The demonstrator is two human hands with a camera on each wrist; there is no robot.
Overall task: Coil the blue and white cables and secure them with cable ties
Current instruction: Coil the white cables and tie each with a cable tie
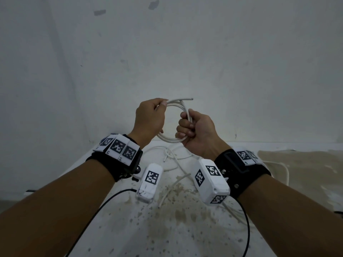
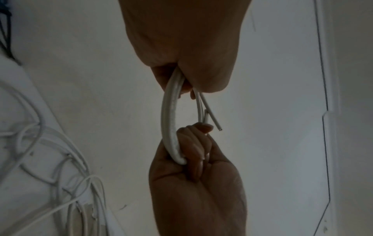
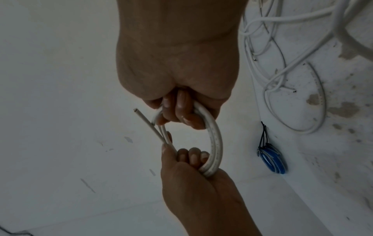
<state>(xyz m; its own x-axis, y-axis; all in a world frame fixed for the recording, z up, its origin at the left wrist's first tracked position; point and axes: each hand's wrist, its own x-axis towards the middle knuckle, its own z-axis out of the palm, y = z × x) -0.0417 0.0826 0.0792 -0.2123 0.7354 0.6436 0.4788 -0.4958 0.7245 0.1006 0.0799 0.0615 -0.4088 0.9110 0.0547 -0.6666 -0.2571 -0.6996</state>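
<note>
A white cable coil of several loops hangs in the air before the wall, held between both hands. My left hand pinches its top left side with thumb and fingers. My right hand grips its right side in a fist. The cable's cut free end sticks out to the right above the coil. In the right wrist view the coil arcs from my right hand to my left hand. A blue cable coil bound with black ties lies on the table.
Several loose white cables lie tangled on the stained white table under my hands, also seen as a loose tangle. Black leads trail from the wrist cameras. A wall stands close behind.
</note>
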